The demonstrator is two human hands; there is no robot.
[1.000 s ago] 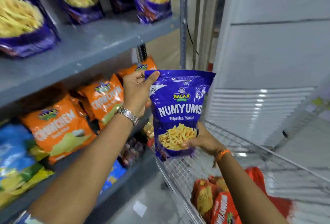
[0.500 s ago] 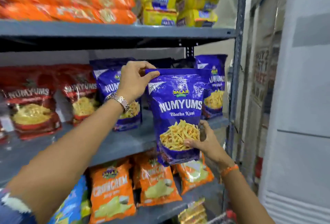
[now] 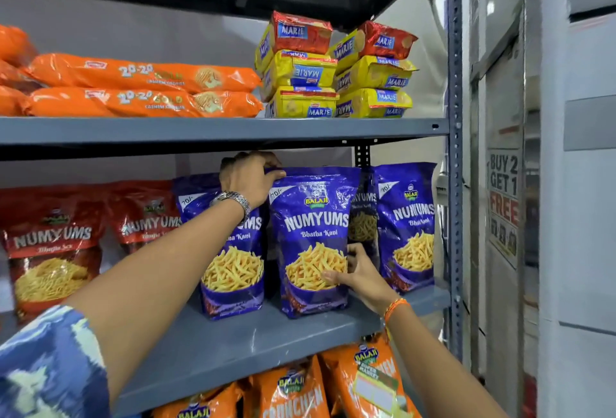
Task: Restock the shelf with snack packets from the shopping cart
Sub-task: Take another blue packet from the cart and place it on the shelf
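A purple Numyums snack packet (image 3: 311, 217) stands upright on the grey middle shelf (image 3: 240, 347), between two other purple Numyums packets (image 3: 230, 267) (image 3: 408, 227). My left hand (image 3: 248, 177), with a metal watch on the wrist, pinches the packet's top left corner. My right hand (image 3: 358, 276), with an orange thread at the wrist, holds its lower right edge. A fourth purple packet (image 3: 363, 214) shows partly behind it. The shopping cart is out of view.
Red Numyums packets (image 3: 53, 251) fill the shelf's left side. The shelf above carries orange 20-20 cookie rolls (image 3: 143, 87) and stacked Marie biscuit packs (image 3: 333, 71). Orange Crunchem packets (image 3: 300, 391) sit below. A grey upright post (image 3: 454, 151) and a glass door with a sign (image 3: 503, 197) stand at right.
The view has risen from the cart to the shelves. Both hands have carried the purple packet up and forward and set it on the middle shelf between the other purple packets.
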